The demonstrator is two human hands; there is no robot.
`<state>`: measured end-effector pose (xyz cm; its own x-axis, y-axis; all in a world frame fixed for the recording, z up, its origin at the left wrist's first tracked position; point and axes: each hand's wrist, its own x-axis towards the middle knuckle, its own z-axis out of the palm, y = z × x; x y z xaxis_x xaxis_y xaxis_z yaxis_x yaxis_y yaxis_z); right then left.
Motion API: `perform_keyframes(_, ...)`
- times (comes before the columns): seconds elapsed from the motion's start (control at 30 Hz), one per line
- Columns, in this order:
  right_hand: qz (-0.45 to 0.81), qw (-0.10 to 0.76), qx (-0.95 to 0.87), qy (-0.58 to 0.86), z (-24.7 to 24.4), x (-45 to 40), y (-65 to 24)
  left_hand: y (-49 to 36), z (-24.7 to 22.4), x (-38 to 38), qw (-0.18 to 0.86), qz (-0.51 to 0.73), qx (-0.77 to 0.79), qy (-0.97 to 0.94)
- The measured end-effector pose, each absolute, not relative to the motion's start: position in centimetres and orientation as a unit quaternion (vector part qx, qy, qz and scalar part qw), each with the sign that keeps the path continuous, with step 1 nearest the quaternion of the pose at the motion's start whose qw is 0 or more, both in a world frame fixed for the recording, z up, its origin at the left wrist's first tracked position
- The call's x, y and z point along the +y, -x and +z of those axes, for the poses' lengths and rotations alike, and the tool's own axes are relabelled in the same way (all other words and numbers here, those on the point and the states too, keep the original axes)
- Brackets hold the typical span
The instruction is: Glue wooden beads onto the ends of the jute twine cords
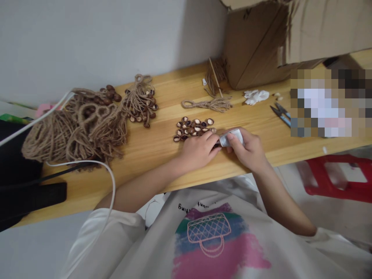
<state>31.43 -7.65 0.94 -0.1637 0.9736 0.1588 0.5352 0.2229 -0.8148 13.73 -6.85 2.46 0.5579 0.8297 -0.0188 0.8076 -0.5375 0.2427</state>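
Observation:
My right hand [252, 149] is closed round a small white bottle [236, 137] with a printed label, tilted so its tip points left toward my other hand. Close by, my left hand [197, 152] rests low over the tabletop with its fingers bent in a pinch. A dark brown bit, apparently a nutshell [216, 145], shows at those fingertips beside the bottle's tip; most of it is hidden. Just beyond my left fingers lies a cluster of brown nutshell halves [197, 122], several with pale insides and a few dark within.
A braided twine loop [203, 104] lies behind the shells. Left are bundled twine [55, 135] and a tasselled bunch with nuts [139, 97]. A white cable [112, 182] crosses my left arm. Crumpled tissue [256, 97], blue-handled snips [281, 113] and a cardboard box [252, 46] are right.

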Motion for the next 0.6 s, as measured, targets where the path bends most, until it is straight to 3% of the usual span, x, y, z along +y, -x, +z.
perform_keyframes(0.6, 0.317, 0.357, -0.691, 0.542, 0.99, -7.64, -31.4, -13.65, 2.52, -6.88, 0.111, 0.058, 0.465, -0.876)
